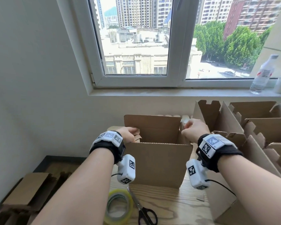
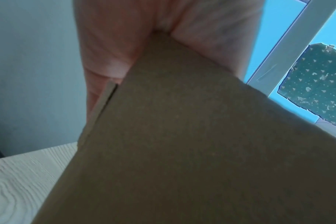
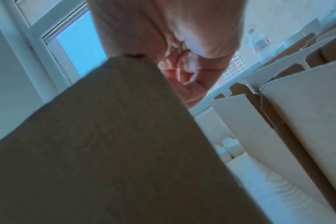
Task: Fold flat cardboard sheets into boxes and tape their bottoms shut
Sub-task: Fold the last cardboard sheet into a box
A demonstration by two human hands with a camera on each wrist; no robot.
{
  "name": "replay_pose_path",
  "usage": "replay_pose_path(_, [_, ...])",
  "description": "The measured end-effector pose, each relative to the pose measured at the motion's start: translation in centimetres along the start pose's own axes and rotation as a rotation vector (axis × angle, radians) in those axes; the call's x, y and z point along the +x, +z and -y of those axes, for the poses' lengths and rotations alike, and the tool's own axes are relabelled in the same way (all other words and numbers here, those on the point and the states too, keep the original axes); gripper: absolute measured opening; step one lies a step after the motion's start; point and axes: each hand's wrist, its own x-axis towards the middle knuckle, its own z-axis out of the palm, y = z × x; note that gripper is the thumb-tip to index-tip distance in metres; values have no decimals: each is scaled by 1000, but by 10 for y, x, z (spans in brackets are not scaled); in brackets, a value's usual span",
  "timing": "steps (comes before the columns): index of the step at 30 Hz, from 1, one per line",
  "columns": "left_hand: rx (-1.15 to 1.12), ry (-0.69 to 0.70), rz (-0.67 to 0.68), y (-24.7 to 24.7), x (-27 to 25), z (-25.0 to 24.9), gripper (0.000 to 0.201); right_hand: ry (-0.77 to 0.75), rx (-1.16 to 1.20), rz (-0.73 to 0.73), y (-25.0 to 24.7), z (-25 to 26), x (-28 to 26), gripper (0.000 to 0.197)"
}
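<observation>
A brown cardboard box stands upright on the wooden table, its top open and its far flap raised. My left hand grips the box's upper left side, where a short flap is folded. My right hand grips the upper right corner with curled fingers. In the left wrist view the box wall runs up between thumb and fingers of my left hand. In the right wrist view the box wall meets my right hand, whose fingers are curled beside it.
A roll of clear tape and black-handled scissors lie on the table in front of the box. Several opened boxes crowd the right side. Flat cardboard sheets lie low at the left. A bottle stands on the window sill.
</observation>
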Motion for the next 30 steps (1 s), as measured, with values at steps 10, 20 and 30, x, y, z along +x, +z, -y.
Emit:
replay_pose_path(10, [147,-26,58,0,9,5,78,87,228,142,3,-8,1,39])
replay_pose_path(20, [324,-20,32,2,-3,-2,94,179,508,212,9,-22,5,22])
replay_pose_path(30, [284,15,53,3,0,2,98,12,342,386,13,-16,-7,22])
